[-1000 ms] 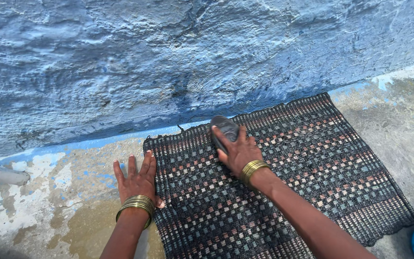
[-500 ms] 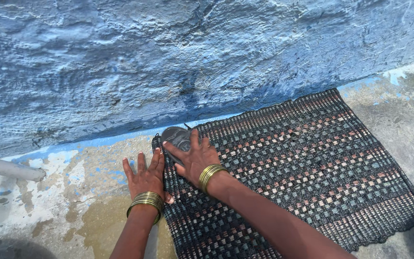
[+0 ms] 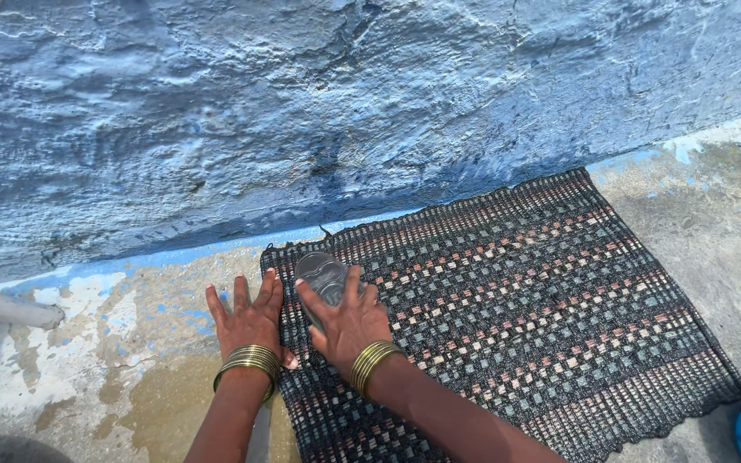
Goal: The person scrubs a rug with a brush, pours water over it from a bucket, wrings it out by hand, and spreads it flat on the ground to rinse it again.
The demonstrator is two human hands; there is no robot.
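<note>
Right hand (image 3: 346, 324) grips a grey brush (image 3: 322, 276) pressed on the mat (image 3: 516, 317) near its 9 o'clock edge. Left hand (image 3: 248, 319) lies flat and empty, pinning that edge on wet floor (image 3: 105, 360). I'd worry the mat could bunch or slide if that palm slips, and knuckles might scrape the rough blue wall (image 3: 302, 111) at 12.

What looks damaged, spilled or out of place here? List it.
The rough blue-painted wall has shed paint: blue flecks and patches of worn whitewash mark the wet concrete floor, with a brownish damp stain by the left hand. The dark woven checked mat lies flat; the right hand presses a grey oval scrubbing brush.
</note>
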